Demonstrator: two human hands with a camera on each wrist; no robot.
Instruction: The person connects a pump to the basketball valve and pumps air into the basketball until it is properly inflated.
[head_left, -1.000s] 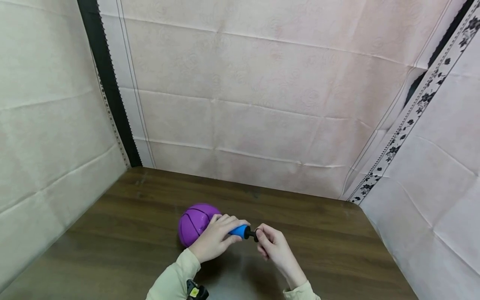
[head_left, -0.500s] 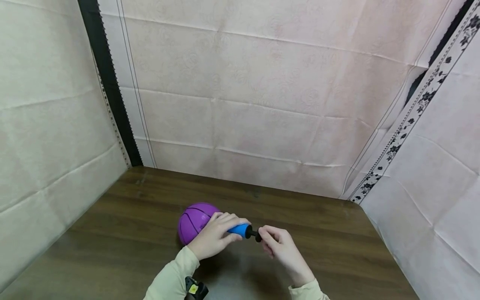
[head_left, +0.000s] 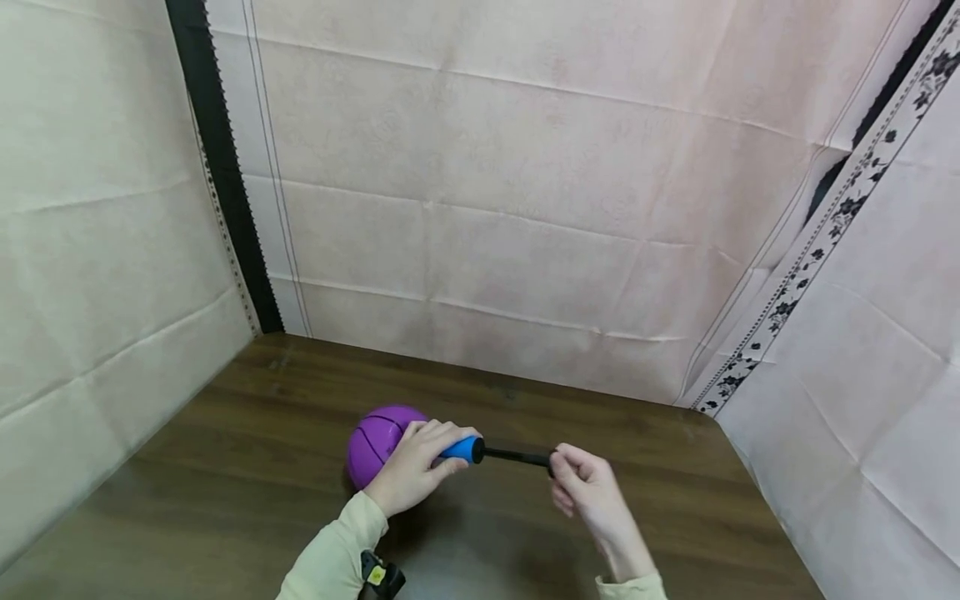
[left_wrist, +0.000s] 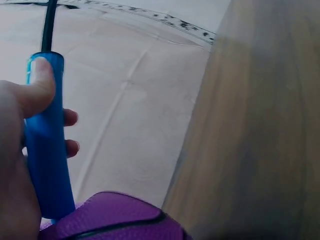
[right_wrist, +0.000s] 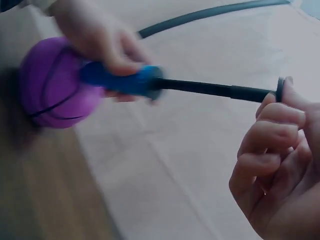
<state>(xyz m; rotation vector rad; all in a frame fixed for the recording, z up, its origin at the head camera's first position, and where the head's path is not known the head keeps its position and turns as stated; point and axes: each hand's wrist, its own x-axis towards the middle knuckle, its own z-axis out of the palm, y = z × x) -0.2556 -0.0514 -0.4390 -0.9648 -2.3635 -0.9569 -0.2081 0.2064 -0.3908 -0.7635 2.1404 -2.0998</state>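
Observation:
A blue hand pump lies along my left hand, whose thumb and fingers wrap its barrel. The pump's black rod stands well out of the barrel. At the rod's outer end, my right hand pinches the black handle between thumb and curled fingers. A purple ball with black lines sits on the table against the pump's other end. Where pump and ball meet is mostly hidden by the left hand in the head view; the left wrist view shows the barrel's end right at the ball.
The brown wooden table spreads around the hands. Pale cloth walls enclose it at the back and both sides. A black wrist device is strapped over the left sleeve.
My right hand has moved to the right, drawing the pump's handle and rod far out of the barrel. The left hand and the ball have shifted slightly left in view.

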